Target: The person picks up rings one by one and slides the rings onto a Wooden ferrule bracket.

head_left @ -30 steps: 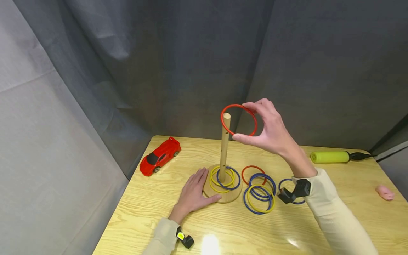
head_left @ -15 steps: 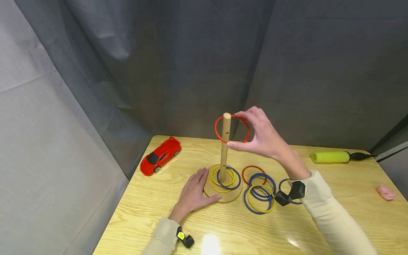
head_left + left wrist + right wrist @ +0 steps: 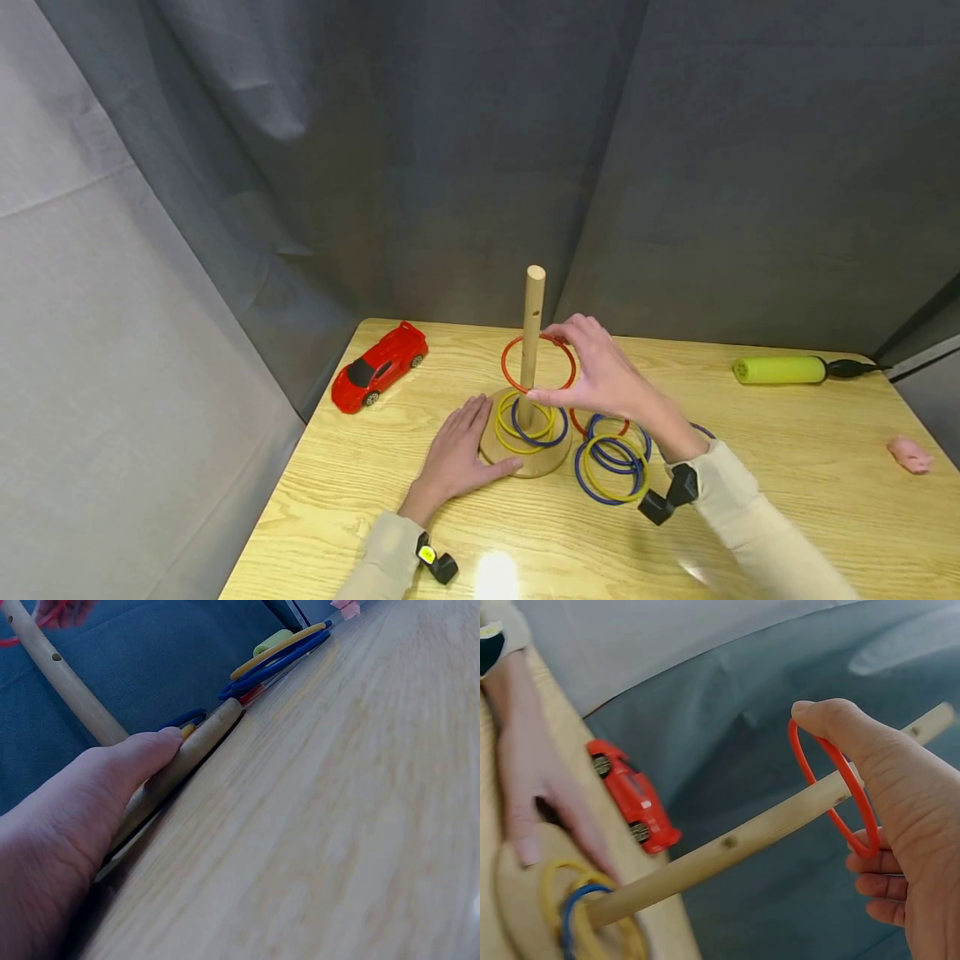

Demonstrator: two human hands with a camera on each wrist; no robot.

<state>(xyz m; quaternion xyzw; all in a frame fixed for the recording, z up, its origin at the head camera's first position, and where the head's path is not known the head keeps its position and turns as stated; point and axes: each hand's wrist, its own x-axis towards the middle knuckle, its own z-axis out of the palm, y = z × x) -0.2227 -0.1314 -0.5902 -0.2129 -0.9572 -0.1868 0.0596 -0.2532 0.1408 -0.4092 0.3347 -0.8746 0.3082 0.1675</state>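
My right hand (image 3: 596, 367) pinches a red ring (image 3: 504, 367) between thumb and fingers. The ring goes around the wooden peg (image 3: 533, 308), partway down it, as the right wrist view also shows with the red ring (image 3: 864, 802) circling the peg (image 3: 757, 836). The peg rises from a round wooden base (image 3: 536, 467). Two yellow rings (image 3: 501, 433) and a blue ring (image 3: 564, 425) lie around its foot. My left hand (image 3: 457, 454) rests on the base's left edge, fingers straight and thumb (image 3: 150, 754) along the near rim.
Right of the base lies a loose pile of blue rings (image 3: 581, 479), a yellow ring (image 3: 645, 483) and a red ring (image 3: 576, 423). A red toy car (image 3: 378, 367) stands at the back left. A green pump (image 3: 780, 370) and a pink lump (image 3: 910, 455) are at the right.
My right hand has brought the red ring left over the peg's top and lowered it along the peg. My left hand has stayed on the base.
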